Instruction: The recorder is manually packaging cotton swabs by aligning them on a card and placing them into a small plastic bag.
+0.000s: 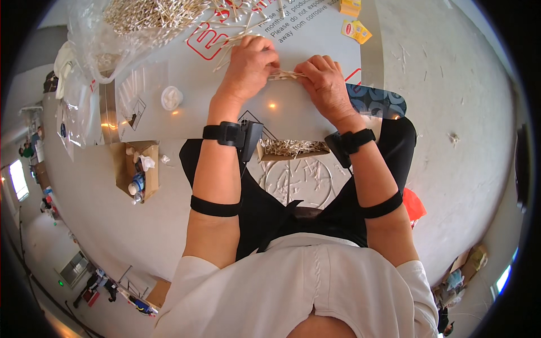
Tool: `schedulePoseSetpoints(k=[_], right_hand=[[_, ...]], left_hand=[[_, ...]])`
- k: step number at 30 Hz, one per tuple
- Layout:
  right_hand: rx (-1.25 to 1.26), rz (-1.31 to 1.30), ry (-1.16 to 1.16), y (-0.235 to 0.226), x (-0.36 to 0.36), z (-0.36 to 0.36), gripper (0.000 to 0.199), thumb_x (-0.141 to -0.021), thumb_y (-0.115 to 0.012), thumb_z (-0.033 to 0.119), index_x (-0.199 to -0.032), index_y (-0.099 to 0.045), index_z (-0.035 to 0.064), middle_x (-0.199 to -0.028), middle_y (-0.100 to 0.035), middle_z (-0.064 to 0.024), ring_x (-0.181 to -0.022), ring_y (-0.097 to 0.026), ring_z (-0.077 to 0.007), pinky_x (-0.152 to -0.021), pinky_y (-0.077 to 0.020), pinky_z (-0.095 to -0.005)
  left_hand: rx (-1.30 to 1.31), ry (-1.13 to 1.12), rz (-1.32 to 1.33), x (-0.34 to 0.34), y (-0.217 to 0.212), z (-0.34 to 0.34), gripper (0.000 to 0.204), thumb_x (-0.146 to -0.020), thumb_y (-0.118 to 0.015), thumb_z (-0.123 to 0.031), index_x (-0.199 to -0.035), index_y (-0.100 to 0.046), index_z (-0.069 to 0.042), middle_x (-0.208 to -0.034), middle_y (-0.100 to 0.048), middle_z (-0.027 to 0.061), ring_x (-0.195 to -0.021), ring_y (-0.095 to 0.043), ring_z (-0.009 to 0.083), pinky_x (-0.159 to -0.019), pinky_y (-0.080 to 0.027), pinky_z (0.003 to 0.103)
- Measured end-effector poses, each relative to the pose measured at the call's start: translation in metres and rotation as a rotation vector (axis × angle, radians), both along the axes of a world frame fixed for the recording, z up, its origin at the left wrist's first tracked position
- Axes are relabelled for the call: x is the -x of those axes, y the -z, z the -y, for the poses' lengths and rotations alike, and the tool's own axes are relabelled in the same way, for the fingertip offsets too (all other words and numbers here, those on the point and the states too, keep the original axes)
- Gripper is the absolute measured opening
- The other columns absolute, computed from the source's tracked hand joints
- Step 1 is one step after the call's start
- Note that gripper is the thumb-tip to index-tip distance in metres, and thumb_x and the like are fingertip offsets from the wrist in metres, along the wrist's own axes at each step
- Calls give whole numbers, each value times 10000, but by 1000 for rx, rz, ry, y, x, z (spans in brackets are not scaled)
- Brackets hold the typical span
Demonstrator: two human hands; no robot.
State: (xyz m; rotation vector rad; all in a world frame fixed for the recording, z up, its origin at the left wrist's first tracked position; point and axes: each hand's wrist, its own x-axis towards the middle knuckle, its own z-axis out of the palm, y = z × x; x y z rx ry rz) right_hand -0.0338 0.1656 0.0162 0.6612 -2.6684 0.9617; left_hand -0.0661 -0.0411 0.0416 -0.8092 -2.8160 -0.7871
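Between my two hands lies a small bunch of cotton swabs (286, 75), held crosswise over the grey sheet-covered table (225, 115). My left hand (248, 63) is closed on the bunch's left end, its fingers curled. At the other end, my right hand (326, 80) pinches the swabs between thumb and fingers. Just past my left hand, loose swabs (239, 25) are scattered on the sheet. They spread from a large heap of cotton swabs (149, 17) at the far left, partly inside a clear plastic bag (93, 42).
A small round white container (171, 98) stands left on the table. Yellow packets (356, 31) lie far right. Below the near edge, between my knees, is a cardboard box of swabs (294, 149). Another cardboard box (151, 177) with a bottle sits on the floor, left.
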Motion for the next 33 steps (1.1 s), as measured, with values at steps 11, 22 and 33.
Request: schedulePoseSetpoints(k=[11,22,33], right_hand=[[277,99,67,-3,2,-2,385,-762,-667,0,-1143,-629,35,-1050,-638,-105,-997,-594,-284,-903,-483,-376],[820,294,402,0,-21,-13,266,-870,-606,-21,-1135,-613,-12,-1119,-630,-85,-931,-588,-132,-861,-488,-258],[1058,261,438,1,-55,2,277,-950,-494,-44,-1215,-569,-11,-1328,-543,-95,-1202,-514,-172,-1041,-398,-282]], left_hand=[[-50,-195,-148,-17,4,-37,326,-743,-664,37,-1061,-647,-33,-1069,-629,100,-1033,-571,321,-909,-459,426],[170,-192,-48,-49,19,-65,735,-854,-677,-374,-1456,-383,-72,-1563,-295,122,-1454,-254,277,-1165,-179,545],[108,-250,-18,-77,21,-61,693,-885,-641,-335,-1460,-367,-61,-1552,-280,184,-1440,-253,352,-1159,-154,575]])
